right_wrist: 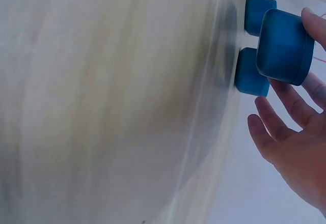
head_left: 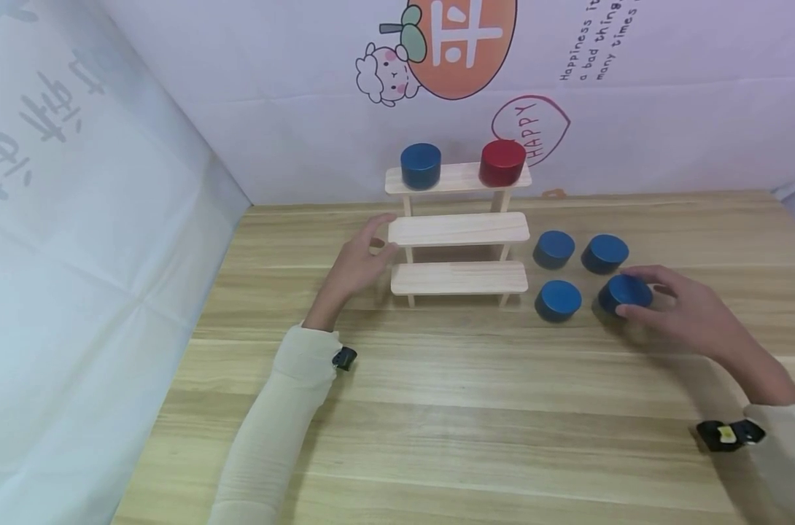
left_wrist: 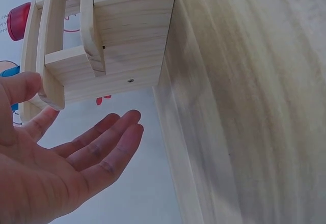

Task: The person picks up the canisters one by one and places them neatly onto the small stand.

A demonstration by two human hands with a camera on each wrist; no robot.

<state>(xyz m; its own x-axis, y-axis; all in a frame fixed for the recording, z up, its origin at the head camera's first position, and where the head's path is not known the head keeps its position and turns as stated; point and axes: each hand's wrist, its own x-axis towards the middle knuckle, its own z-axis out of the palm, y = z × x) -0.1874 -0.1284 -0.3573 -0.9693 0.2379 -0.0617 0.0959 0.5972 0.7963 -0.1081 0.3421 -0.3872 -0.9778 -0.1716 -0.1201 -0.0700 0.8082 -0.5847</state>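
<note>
Between the thumb and fingers of my right hand (head_left: 693, 310) is a round blue tin (head_left: 625, 294), gripped by its sides. In the right wrist view the held tin (right_wrist: 285, 46) tilts above the tabletop, a lid seam near one end. Three more blue tins (head_left: 558, 300) stand close to it on the table. At the left end of a three-tier wooden rack (head_left: 459, 230), my left hand (head_left: 360, 261) pinches the middle shelf with thumb and index finger. The left wrist view shows its other fingers (left_wrist: 109, 147) spread loosely beside the rack.
On the rack's top shelf stand a blue tin (head_left: 421, 166) at the left and a red tin (head_left: 502, 163) at the right. The wood-grain table (head_left: 437, 408) extends toward me. A printed white cloth (head_left: 292, 95) hangs behind the rack, and another white cloth (head_left: 76, 255) at the left.
</note>
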